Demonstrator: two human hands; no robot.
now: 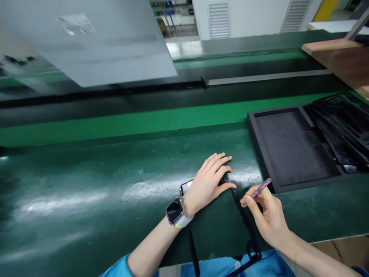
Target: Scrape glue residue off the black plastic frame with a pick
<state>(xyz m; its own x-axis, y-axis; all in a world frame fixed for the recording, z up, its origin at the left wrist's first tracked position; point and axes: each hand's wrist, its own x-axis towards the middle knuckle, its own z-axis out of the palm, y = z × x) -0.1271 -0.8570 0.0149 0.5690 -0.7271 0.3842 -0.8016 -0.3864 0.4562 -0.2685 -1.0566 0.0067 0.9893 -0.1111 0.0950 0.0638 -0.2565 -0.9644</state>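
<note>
A thin black rectangular frame (193,246) lies on the green work surface, its near end reaching over the front edge against my blue clothing. My left hand (208,177) lies across the far end of the frame, thumb and fingers on either side of its far right corner; the palm hides much of that end. Between the fingers of my right hand (266,213) is a slim grey tweezers-like tool (261,187) with pink lettering. Its lower tip is at the frame's right side bar, just below my left thumb; whether it touches cannot be made out.
To the right sits a black foam tray (291,146) with a recessed pocket. Several black frames (343,127) are piled on its right part. A large grey panel (115,42) overhangs the back left. A wooden shelf (334,46) juts in at upper right.
</note>
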